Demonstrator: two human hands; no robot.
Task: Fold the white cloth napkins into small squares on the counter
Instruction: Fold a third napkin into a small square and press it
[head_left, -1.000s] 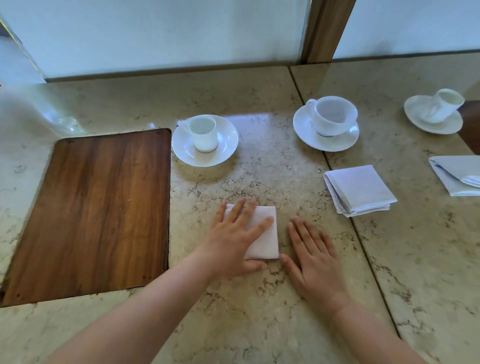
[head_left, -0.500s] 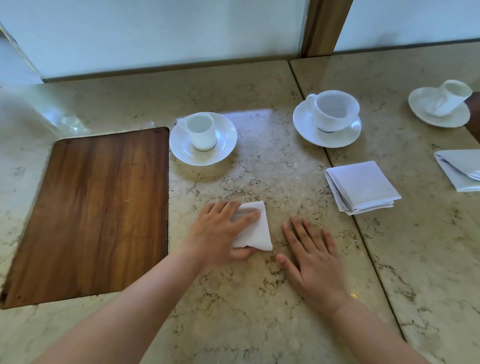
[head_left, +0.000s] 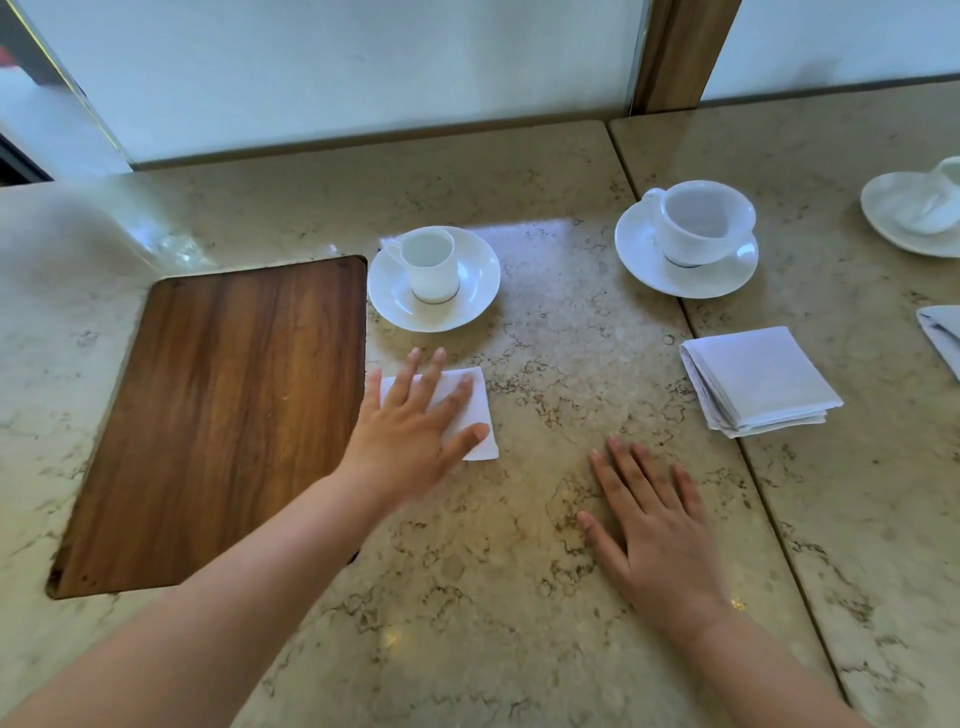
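Observation:
A small folded white napkin (head_left: 479, 415) lies on the marble counter (head_left: 467, 597), just right of the wooden board. My left hand (head_left: 410, 436) lies flat on top of it with straight, spread fingers and covers most of its left half. My right hand (head_left: 654, 525) rests palm down on the bare counter to the right, apart from the napkin. A stack of folded white napkins (head_left: 758, 379) sits further right. Another folded napkin (head_left: 943, 332) is cut off by the right edge.
A wooden board (head_left: 218, 415) is set into the counter at left. A small cup on a saucer (head_left: 434, 278) stands just behind the napkin. A larger cup and saucer (head_left: 688, 239) stands at back right, a third cup and saucer (head_left: 919, 213) at far right.
My left hand has slid the small folded napkin to the left, toward the wooden board and below the small cup. My right hand has stayed flat on the counter.

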